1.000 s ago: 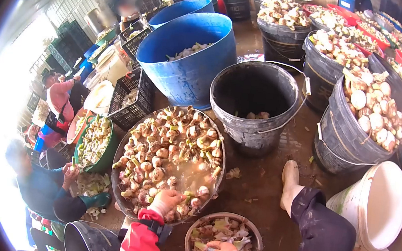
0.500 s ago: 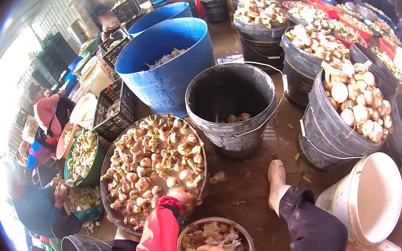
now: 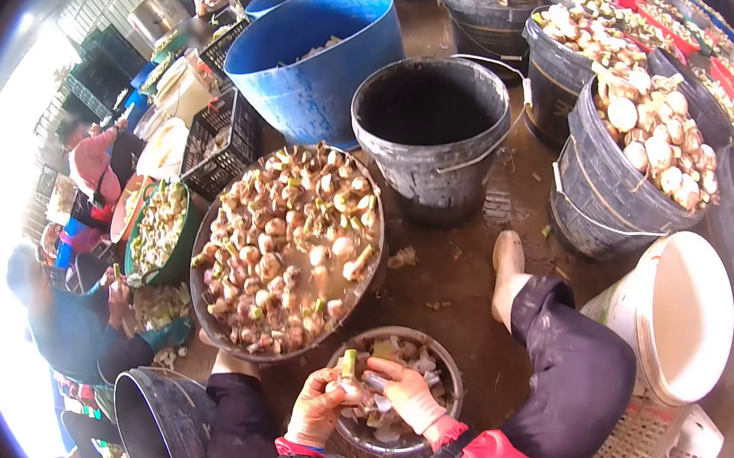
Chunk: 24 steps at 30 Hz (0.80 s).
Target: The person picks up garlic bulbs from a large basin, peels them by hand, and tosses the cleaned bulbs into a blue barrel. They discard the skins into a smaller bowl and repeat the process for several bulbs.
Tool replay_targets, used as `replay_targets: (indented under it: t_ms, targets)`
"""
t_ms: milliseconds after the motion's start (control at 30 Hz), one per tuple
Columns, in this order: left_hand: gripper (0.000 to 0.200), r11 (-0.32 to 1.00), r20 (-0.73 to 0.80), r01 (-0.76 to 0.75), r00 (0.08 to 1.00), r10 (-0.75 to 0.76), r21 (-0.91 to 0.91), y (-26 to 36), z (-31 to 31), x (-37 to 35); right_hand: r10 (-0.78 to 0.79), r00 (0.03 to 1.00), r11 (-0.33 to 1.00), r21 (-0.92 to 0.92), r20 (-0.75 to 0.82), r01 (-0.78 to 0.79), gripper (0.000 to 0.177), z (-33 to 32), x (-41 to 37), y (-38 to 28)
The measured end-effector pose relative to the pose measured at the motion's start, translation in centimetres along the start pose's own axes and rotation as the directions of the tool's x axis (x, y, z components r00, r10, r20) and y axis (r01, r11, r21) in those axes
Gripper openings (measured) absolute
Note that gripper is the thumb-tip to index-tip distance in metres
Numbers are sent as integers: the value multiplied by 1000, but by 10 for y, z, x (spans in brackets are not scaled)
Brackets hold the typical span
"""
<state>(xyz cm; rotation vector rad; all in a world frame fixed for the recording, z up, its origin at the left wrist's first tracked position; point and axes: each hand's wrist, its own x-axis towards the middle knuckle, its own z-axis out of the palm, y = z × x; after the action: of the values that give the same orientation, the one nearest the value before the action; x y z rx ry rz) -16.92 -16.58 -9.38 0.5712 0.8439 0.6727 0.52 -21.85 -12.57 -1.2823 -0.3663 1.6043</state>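
My left hand [image 3: 315, 410] is closed around a garlic bulb [image 3: 352, 392] with a short green stem pointing up. Just to its right, my right hand [image 3: 407, 396] grips a small grey tool that looks like a knife [image 3: 376, 380], close against the bulb. Both hands are over a metal bowl [image 3: 455, 386] of peeled-off skins and leaf scraps [image 3: 403, 349]. Beyond my left hand, a wide round basin [image 3: 371, 288] holds many garlic bulbs [image 3: 272, 241] in muddy water.
A black bucket [image 3: 418, 167] and a blue tub [image 3: 310, 89] stand ahead. Heaped garlic fills a bucket [image 3: 611, 201] at right, near a white bucket [image 3: 643, 329] and white crate [image 3: 644, 446]. Another black bucket [image 3: 154, 421] is at lower left. Co-workers [image 3: 74, 332] sit at left.
My left hand has come back from the basin with a garlic bulb, meeting my right hand above the bowl. My right hand has risen, and the view has tilted down.
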Motion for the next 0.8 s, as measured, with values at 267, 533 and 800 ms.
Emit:
replay_targets:
  t_ms: [267,533,800]
  targets:
    - [67,457,34,-243,907,420,856,-56,12,-26,1,1000,982,-191,22,3,34,4,-10,15]
    - [37,990,-228,-129,967,112,-61,-29,39,-26,-160,987,965,-214,-12,154,31,6,-6,20]
    - [29,800,-284,-104,955,-86,-591,-49,-4,-18,-272,944,839,-435,188,328,38,6,-8,10]
